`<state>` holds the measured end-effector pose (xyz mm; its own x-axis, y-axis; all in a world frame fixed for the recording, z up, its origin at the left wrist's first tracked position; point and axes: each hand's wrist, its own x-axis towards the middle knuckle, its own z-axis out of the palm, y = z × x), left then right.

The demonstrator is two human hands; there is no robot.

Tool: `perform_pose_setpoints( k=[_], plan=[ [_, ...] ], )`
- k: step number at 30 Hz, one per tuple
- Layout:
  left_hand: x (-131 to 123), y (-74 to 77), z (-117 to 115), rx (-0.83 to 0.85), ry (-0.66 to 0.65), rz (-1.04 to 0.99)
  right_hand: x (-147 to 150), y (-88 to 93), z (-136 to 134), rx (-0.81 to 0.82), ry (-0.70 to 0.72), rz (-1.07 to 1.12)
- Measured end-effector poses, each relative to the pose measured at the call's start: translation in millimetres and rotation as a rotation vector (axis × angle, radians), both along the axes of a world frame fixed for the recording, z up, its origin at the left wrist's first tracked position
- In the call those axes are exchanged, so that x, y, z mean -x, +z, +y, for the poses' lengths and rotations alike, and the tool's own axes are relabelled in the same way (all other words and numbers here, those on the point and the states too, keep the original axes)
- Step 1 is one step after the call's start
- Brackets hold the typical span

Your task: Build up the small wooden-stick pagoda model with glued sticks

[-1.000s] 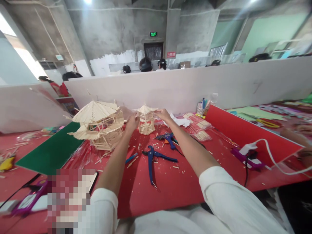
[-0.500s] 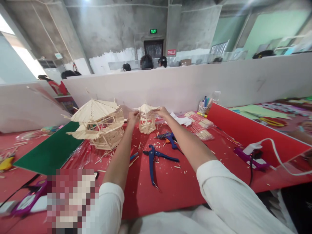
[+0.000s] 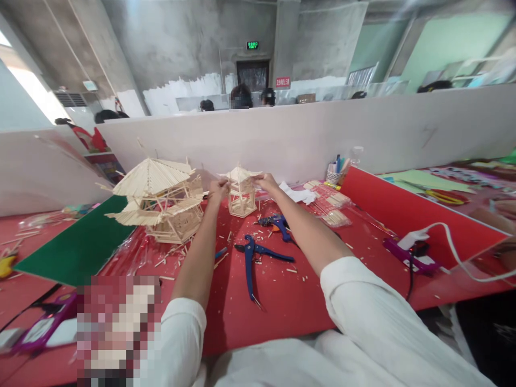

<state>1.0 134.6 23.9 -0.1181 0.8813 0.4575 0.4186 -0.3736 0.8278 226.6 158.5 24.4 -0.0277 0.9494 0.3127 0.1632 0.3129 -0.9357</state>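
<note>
A small pavilion model point(image 3: 241, 196) built of pale wooden sticks stands upright on the red table at arm's length. My left hand point(image 3: 219, 188) pinches the left edge of its roof. On the opposite side, my right hand point(image 3: 265, 181) has its fingers closed on the right roof edge. Left of my left forearm sits a larger stick pavilion model point(image 3: 169, 201) with two roof tiers. A blue cutter point(image 3: 250, 258) lies nearer to me between my forearms. Beside my right forearm rests a blue glue gun point(image 3: 278, 223).
Stick scraps litter the red tabletop point(image 3: 290, 317). Packets of sticks point(image 3: 332, 207) and a pen holder point(image 3: 334, 174) lie back right. A red board point(image 3: 415, 215), a green board point(image 3: 76, 247) and purple power strips point(image 3: 411, 258) flank the space. A white partition point(image 3: 290, 134) runs behind.
The view has shifted slightly, so everything sits a little higher and further left. Both hands keep their hold on the small pavilion model's roof.
</note>
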Motion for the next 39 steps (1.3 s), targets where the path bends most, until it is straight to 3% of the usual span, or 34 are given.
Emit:
perform_pose_setpoints(
  k=[6,10,13,17,21,24,33,39],
  plan=[
    [-0.8,1.4,-2.0,-0.005,-0.016,0.015,-1.9,5.0,-18.0,0.058,-0.011,-0.025],
    [2.5,-0.5,-17.7,-0.016,0.016,0.040,-8.5,16.8,-38.6,0.092,-0.029,-0.042],
    [7.9,-1.7,-40.6,-0.020,0.051,0.090,-22.5,25.6,-59.8,0.120,-0.057,-0.056],
    [12.2,-5.8,-81.6,-0.056,0.084,0.342,-39.2,27.5,-95.5,0.192,0.024,-0.123],
    [8.4,-16.3,-119.0,-0.199,0.060,0.457,-32.8,16.3,-128.7,0.229,0.180,-0.253],
    [5.0,-25.4,-133.7,-0.242,0.074,0.496,-16.9,3.7,-142.9,0.180,0.244,-0.381],
    [13.6,-56.5,-137.7,-0.228,0.038,0.629,7.5,-17.6,-149.0,0.107,0.182,-0.470],
    [12.5,-59.6,-133.4,-0.093,0.026,0.619,11.1,-15.7,-167.6,0.007,0.304,-0.600]
  ],
)
